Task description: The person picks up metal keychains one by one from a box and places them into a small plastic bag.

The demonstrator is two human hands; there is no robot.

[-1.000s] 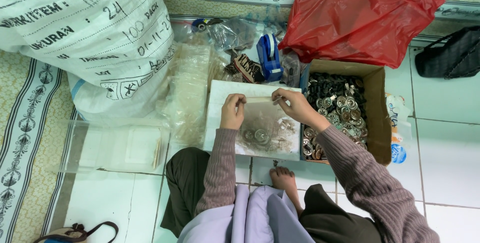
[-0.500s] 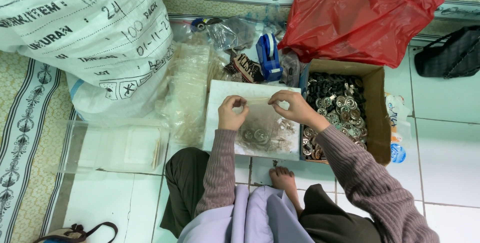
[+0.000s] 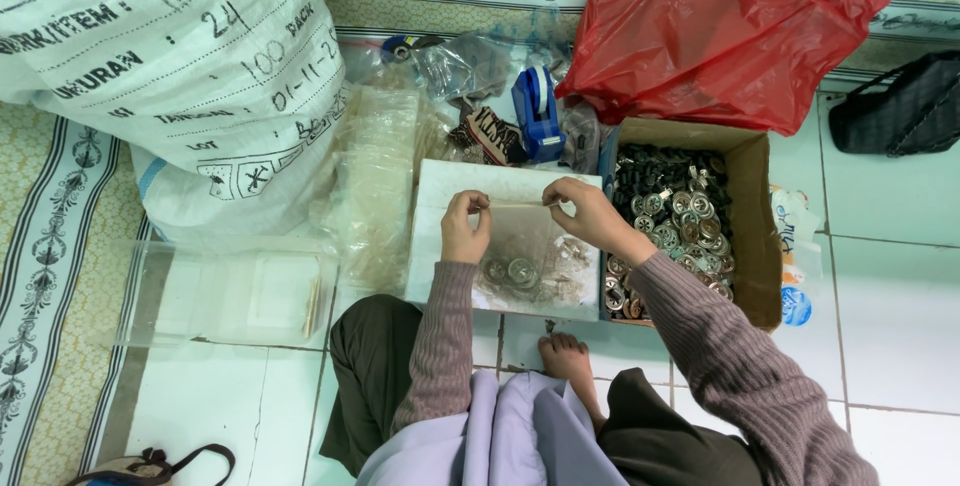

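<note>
While the big white woven sack point(image 3: 150, 76) with black handwriting fills the upper left, leaning over the patterned mat, a crumpled red plastic bag point(image 3: 720, 41) lies at the upper right, above an open brown cardboard box point(image 3: 755, 236) heaped with round silver and dark metal parts. Left of the box, a pale flat board point(image 3: 450, 181) rests on the tiled floor, with a stack of clear plastic bags point(image 3: 375, 181) beside it and a blue tape dispenser point(image 3: 537, 111) behind it. Over the board the person holds a small clear plastic pouch point(image 3: 525, 256) with a few round metal parts in its bottom. Left hand point(image 3: 465, 229) and right hand point(image 3: 590, 214) each pinch a top corner of it, fingers pressed together. Compared with a second ago, the hands have drawn further apart, stretching the pouch's mouth flat.
</note>
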